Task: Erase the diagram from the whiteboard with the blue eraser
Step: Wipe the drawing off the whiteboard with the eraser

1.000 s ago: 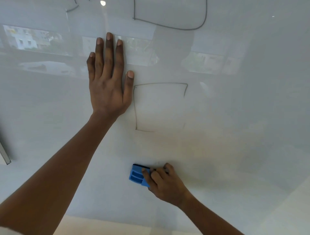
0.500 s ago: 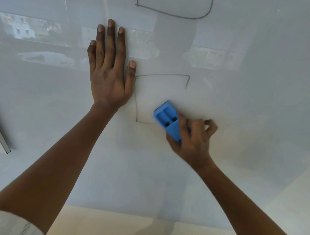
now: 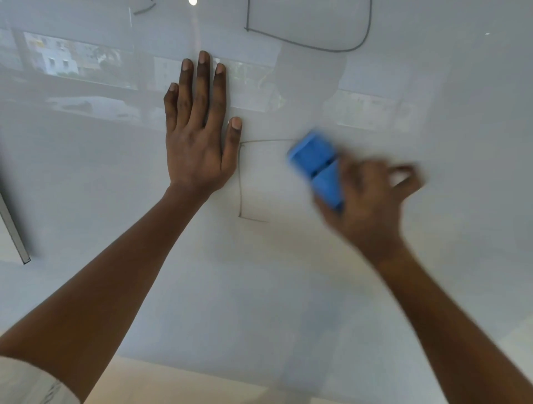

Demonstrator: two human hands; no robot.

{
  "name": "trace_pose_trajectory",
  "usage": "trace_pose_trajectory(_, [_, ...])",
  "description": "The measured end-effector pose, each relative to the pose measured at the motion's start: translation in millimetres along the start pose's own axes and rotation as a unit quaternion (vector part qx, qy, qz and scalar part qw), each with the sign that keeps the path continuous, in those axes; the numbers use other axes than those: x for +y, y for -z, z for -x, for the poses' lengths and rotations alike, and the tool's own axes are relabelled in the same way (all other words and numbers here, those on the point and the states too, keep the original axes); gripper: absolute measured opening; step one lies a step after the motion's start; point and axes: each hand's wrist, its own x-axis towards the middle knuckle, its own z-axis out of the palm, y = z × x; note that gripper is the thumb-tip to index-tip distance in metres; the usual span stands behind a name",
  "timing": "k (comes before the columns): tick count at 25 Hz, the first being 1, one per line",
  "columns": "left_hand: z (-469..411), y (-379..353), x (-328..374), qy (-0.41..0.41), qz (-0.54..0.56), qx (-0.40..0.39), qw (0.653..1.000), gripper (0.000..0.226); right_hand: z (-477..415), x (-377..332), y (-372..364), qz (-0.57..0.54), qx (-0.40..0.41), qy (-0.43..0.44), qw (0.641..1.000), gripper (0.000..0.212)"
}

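My right hand (image 3: 372, 199) is a blur, so I cannot tell how its fingers (image 3: 403, 171) lie. The blue eraser (image 3: 314, 161) is smeared too. Its lower end is hidden under that hand, and it covers the right part of the drawn box (image 3: 240, 178). The rounded outline (image 3: 331, 51) above is cut off by the top edge, and my left sleeve (image 3: 26, 380) by the bottom corner.

Soft, even daylight, neither harsh nor dim. The glossy whiteboard (image 3: 432, 274) mirrors a band of bright windows (image 3: 57, 59) across its upper part, with a darker reflected silhouette (image 3: 311, 72) breaking the band. A small lamp glare (image 3: 192, 2) burns at the top edge. The right grip (image 3: 372, 199) and blue eraser (image 3: 315, 164) are smeared by motion blur, while the left grip (image 3: 199, 138) is sharp. The board's lower edge bows slightly with the wide lens.
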Motion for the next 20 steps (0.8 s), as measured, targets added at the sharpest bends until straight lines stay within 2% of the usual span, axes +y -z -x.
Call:
trace_pose_trajectory(2, [0, 0, 0, -0.001, 0.001, 0.001, 1.0, 0.065, -52, 45, -9, 0.062, 0.053, -0.162, 0.983, 0.057])
trace_pose_trajectory(3, [0, -1, 0, 0.001, 0.0, 0.0, 1.0, 0.065, -66, 53, -10, 0.07, 0.053, -0.226, 0.97, 0.061])
trace_pose_trajectory(4, [0, -1, 0, 0.003, 0.0, -0.002, 1.0, 0.065, -68, 49, -11, 0.066, 0.043, -0.261, 0.962, 0.063])
trace_pose_trajectory(5, [1, -1, 0, 0.004, 0.001, -0.005, 1.0, 0.065, -62, 36, -12, 0.048, 0.031, -0.259, 0.964, 0.063])
trace_pose_trajectory(7, [1, -1, -1, 0.0, 0.003, -0.003, 1.0, 0.065, -32, -13, -9, -0.028, -0.019, -0.172, 0.985, 0.059])
trace_pose_trajectory(9, [0, -1, -1, -0.004, 0.009, 0.0, 1.0, 0.064, 17, -70, 2, -0.092, -0.095, -0.024, 0.991, 0.056])
trace_pose_trajectory(12, [0, 0, -1, -0.003, 0.014, -0.003, 1.0, 0.065, 76, -119, 12, -0.132, -0.162, 0.182, 0.961, 0.049])
trace_pose_trajectory(14, [1, 1, 0, -0.002, 0.015, -0.005, 1.0, 0.066, 75, -119, 11, -0.141, -0.16, 0.231, 0.949, 0.044])
trace_pose_trajectory(15, [0, 1, 0, -0.001, 0.016, -0.006, 1.0, 0.066, 64, -111, 8, -0.142, -0.145, 0.222, 0.954, 0.044])
trace_pose_trajectory(17, [-1, 3, 0, -0.001, 0.019, -0.009, 1.0, 0.066, 24, -79, 3, -0.117, -0.095, 0.148, 0.977, 0.049])
trace_pose_trajectory(19, [0, 4, 1, 0.0, 0.018, -0.01, 1.0, 0.065, -25, -25, -7, -0.035, -0.033, 0.019, 0.999, 0.052])
trace_pose_trajectory(20, [0, 4, 1, 0.001, 0.016, -0.01, 1.0, 0.065, -51, 6, -13, 0.016, 0.0, -0.062, 0.998, 0.053])
